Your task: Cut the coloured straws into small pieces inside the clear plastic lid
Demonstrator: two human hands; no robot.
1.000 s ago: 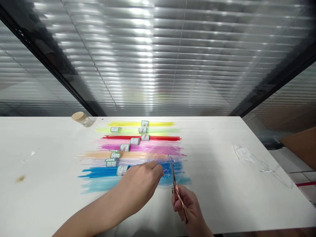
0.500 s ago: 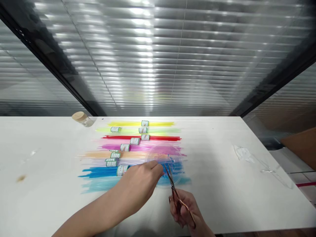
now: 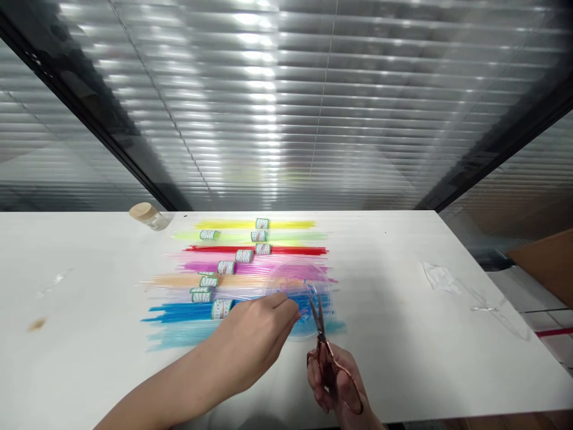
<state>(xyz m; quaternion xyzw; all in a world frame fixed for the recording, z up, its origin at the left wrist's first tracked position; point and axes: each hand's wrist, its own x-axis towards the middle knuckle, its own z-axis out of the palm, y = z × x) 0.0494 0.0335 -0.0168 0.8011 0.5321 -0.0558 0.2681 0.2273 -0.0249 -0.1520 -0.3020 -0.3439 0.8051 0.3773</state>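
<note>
Two bare hands, close together but not touching each other. Left hand (image 3: 264,325) has its forearm stretching off toward 7 o'clock, and its fingertips are closed in a pinch; can't tell what's between them, too small to make out. Right hand (image 3: 344,391) is down at about 4 o'clock from it, wrapped around a pair of metal scissors with rose-gold handles (image 3: 321,334). Blades are parted in a narrow V, pointing up between 11 and 12, just beside the left fingertips on their 3 o'clock side.

Under the blades is a clear, round plastic dish (image 3: 332,298) with small blue and pink bits in it. Left hand covers its 8 o'clock edge.

You can see bundles of thin, straight plastic strands through the dish, laid in rows running 9 to 3. Going from 12 down to 6: yellow, pale green, red, pinks, peach, lilac, bright blue (image 3: 179,312), then light turquoise. Most have white patterned paper bands with green edges (image 3: 221,309).

Further out on the white counter (image 3: 403,358): a clear bottle with a tan lid (image 3: 150,216), tilted, at 10 o'clock from the dish, and some crumpled clear plastic film (image 3: 441,279) around 3. Silvery slatted blinds (image 3: 286,119) fill 12 o'clock.
</note>
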